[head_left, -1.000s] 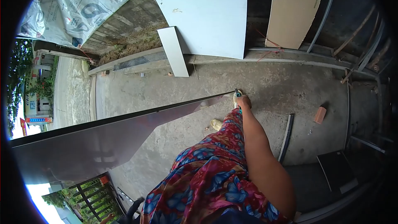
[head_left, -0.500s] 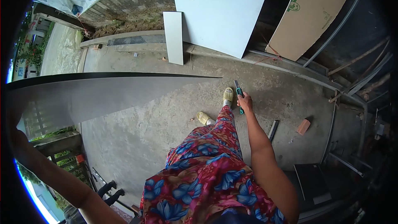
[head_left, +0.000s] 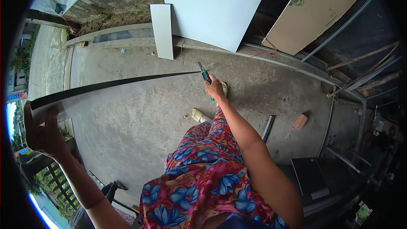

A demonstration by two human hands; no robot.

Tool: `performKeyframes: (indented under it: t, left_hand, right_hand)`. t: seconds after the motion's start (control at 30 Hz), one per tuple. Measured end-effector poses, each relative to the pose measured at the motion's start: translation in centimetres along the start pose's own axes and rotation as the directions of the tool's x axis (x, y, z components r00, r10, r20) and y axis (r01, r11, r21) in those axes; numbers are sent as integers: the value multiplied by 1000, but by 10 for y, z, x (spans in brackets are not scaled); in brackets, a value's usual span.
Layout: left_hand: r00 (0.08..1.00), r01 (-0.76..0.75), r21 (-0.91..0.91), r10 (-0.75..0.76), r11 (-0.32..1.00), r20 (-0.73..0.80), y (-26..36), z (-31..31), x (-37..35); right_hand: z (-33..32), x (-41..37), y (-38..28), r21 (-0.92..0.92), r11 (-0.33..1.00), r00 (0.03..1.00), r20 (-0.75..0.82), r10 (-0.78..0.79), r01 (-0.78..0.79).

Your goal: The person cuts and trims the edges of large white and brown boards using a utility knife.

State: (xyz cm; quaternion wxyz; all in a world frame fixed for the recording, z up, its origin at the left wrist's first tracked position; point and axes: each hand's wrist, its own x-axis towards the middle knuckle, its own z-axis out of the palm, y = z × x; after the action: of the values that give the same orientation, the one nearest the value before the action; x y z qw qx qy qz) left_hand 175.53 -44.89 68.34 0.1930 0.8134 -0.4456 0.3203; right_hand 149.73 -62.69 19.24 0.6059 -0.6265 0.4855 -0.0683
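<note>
My left hand is raised at the far left, its fingers wrapped round the end of a long, thin, see-through sheet with a dark edge. Through the clear part, some of the fingers show. The sheet stretches across to the right, narrowing to a point in this view. There my right hand grips a green and black utility knife, its blade exposed and pointing up and away from me. The knife overlaps the sheet's far tip in this view.
A white panel, a narrow white board and a brown cardboard sheet lean along the far side. On the concrete floor lie a brick and a metal bar. A dark panel lies lower right. Another person's legs show lower left.
My right hand has moved left with the knife, bringing it to the sheet's far tip. My left hand has come further into view, and the sheet now appears narrower and more edge-on.
</note>
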Motion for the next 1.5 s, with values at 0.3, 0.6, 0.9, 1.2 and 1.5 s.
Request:
performKeyframes:
  t: [0.3,0.6,0.9,1.2,1.5]
  left_hand:
    - [997,80,-3,-80,997,-1,-8,23,23]
    - [996,94,32,-94,995,7,-22,44,33]
    - [985,-163,-55,165,985,44,-37,34,26]
    - [950,-271,-280,303,921,75,-16,19,25]
    - [928,-323,-393,369,861,47,-10,13,19]
  right_hand:
    - [10,-69,-124,-266,898,934,18,-358,349]
    - [-33,-151,-275,81,718,715,67,-696,691]
    - [-28,-128,-249,854,331,625,519,-583,-400]
    - [-22,-35,-11,501,666,808,515,285,-554]
    - [-61,-98,-188,751,630,802,493,-337,-197]
